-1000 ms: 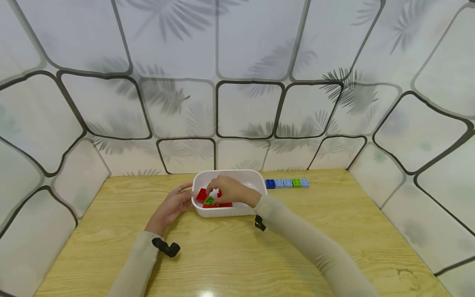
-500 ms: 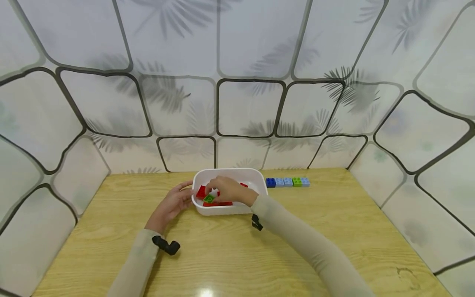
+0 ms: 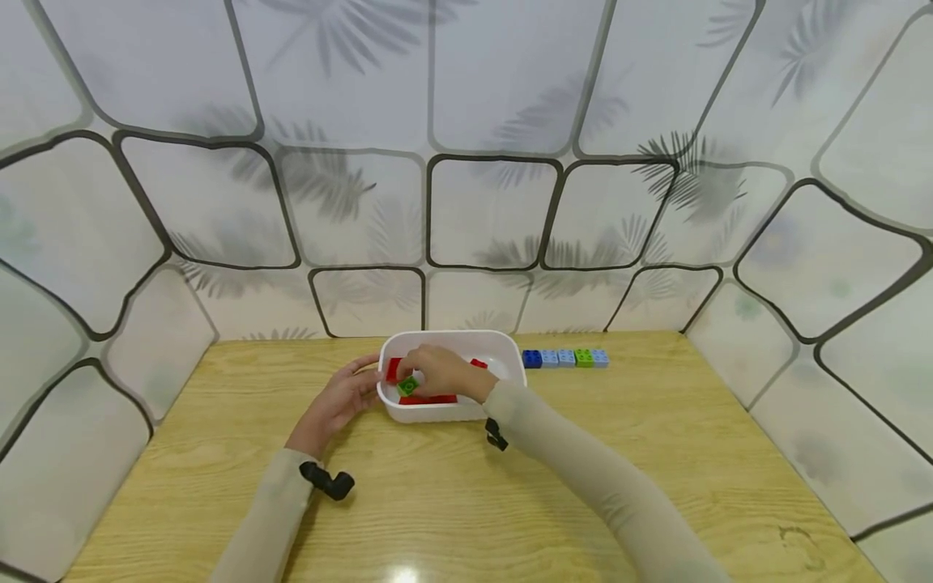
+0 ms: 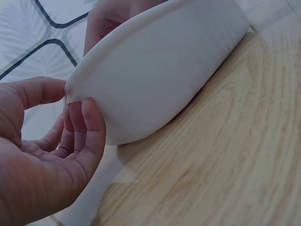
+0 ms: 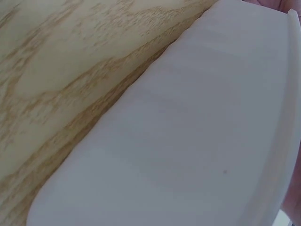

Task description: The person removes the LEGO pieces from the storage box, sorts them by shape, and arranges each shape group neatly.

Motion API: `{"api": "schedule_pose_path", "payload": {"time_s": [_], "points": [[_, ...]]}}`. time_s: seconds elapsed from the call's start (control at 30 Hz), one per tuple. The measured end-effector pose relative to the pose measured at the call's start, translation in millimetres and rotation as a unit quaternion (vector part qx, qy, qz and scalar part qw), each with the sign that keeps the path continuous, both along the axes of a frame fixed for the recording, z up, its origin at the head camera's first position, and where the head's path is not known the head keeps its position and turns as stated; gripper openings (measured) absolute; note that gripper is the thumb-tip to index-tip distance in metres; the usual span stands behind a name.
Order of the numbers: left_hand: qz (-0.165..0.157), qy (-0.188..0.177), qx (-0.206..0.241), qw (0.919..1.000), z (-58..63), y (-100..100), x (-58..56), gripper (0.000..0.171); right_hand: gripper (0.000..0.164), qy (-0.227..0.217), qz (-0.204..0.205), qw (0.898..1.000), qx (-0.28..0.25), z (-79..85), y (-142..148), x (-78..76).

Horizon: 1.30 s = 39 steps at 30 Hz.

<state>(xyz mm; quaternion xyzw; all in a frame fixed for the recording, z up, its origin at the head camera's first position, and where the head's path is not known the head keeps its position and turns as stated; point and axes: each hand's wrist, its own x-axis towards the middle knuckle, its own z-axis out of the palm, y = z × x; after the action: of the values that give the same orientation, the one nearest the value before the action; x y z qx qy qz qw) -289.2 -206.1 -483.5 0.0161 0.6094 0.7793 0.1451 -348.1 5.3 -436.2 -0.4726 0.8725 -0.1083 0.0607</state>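
A white plastic tub stands on the table, with several red building bricks inside it. My right hand reaches into the tub and pinches a green building brick by its left end. My left hand lies against the tub's left end. In the left wrist view, the bent, relaxed fingers of that hand touch the outer wall and rim. The right wrist view mostly shows the tub's outer side; the fingertips of my right hand are hidden there.
Right of the tub, a straight row of bricks runs along the table's back: dark blue, light blue, green and light blue again. Patterned cloth walls enclose the wooden table at the back and sides.
My right hand has shifted slightly left within the tub, and the green brick has turned and moved a little with it. The left hand and the brick row stay where they were.
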Motion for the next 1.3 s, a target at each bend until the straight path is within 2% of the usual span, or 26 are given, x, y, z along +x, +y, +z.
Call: {"api": "schedule_pose_path", "payload": {"time_s": [0.17,0.43,0.67,1.07,1.3], "points": [[-0.008,0.006,0.007,0.9999,0.7,-1,-0.2,0.064,0.025,0.005,-0.01,1.0,0.021,2.8,-4,2.4],[0.0,0.003,-0.005,1.0,0.1,1,0.6,0.064,0.032,0.048,-0.016,0.995,0.083,-4.5,-10,2.1],[0.003,0.004,-0.006,1.0,-1.6,1,0.7,0.062,0.03,0.042,-0.011,0.995,0.092,-3.1,-12,2.3],[-0.008,0.01,0.006,0.9999,-1.6,-1,-0.7,0.063,0.028,0.039,-0.037,0.993,0.105,5.7,-16,5.1],[-0.002,0.006,-0.005,1.0,-0.6,0,-1.1,0.064,0.029,0.054,-0.036,0.992,0.111,10.2,-9,4.2]]}}
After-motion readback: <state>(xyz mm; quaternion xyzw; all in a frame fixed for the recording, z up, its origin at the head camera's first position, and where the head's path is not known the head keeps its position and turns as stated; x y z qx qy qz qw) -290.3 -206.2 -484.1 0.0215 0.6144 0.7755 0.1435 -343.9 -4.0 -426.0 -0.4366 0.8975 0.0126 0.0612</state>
